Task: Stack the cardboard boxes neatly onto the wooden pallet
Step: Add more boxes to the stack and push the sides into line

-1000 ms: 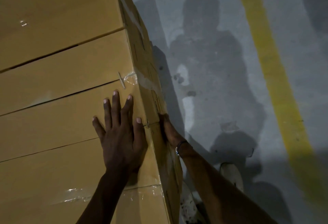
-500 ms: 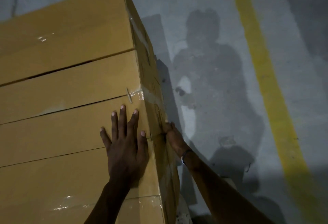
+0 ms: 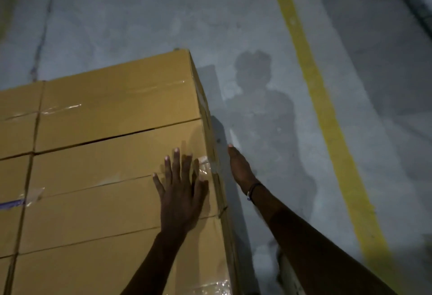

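A: Hands first, please. How open are they, and what do they touch?

B: Left hand [image 3: 181,192] lies flat, fingers straight and spread, palm down on top of the cardboard boxes [image 3: 112,173], close to the stack's right edge. Its fingertips reach a strip of clear tape [image 3: 205,166] at that edge. Right hand [image 3: 239,168] is straight-fingered too, seen edge-on beside the stack's right side face; whether it touches the cardboard I cannot tell. A dark wristband [image 3: 253,189] circles that wrist. Neither hand grips anything.

A: What surrounds the stack?

B: Grey concrete floor [image 3: 268,26], with a yellow painted line [image 3: 327,112] running diagonally to the right. The person's shadow [image 3: 264,98] falls between the boxes and the line.

A: Anything hidden or unclear?

B: The boxes sit tightly side by side, seams visible, running off the left and bottom frame edges. Whatever is beneath the stack is hidden. A pale shape [image 3: 264,264] near the floor beside the right forearm is too blurred to identify.
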